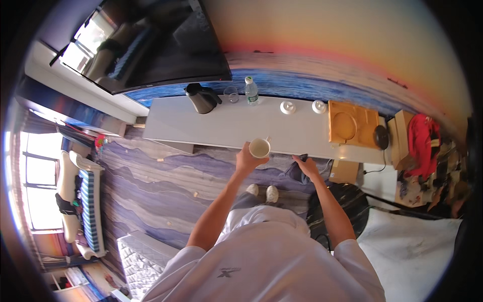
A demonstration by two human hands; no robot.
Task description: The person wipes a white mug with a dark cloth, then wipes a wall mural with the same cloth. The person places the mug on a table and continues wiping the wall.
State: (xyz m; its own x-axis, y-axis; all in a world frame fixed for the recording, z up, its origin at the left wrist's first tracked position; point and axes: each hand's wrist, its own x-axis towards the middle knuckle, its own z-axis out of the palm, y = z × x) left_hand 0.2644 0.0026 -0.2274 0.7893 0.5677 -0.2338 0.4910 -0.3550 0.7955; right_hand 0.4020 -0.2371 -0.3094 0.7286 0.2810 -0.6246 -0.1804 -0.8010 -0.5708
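Note:
My left hand [249, 159] is closed around a white cup [259, 148], held upright with its open top towards me, near the front edge of a long white cabinet [226, 124]. The cup's handle points away to the upper right. To the right, my right hand [307, 167] grips a small dark object [303, 157], whose kind I cannot tell. On the cabinet stand a metal kettle [202, 100] with a black handle, a clear glass [232, 95], a plastic bottle [251, 92] and two white round lids or small dishes [288, 107].
A wooden tray [353, 122] lies on the cabinet's right part, a black round device [381, 137] at its edge. A television [162, 45] hangs above left. A round black table [339, 211] stands beside my right arm. A cardboard box [344, 171] sits below the cabinet's right end.

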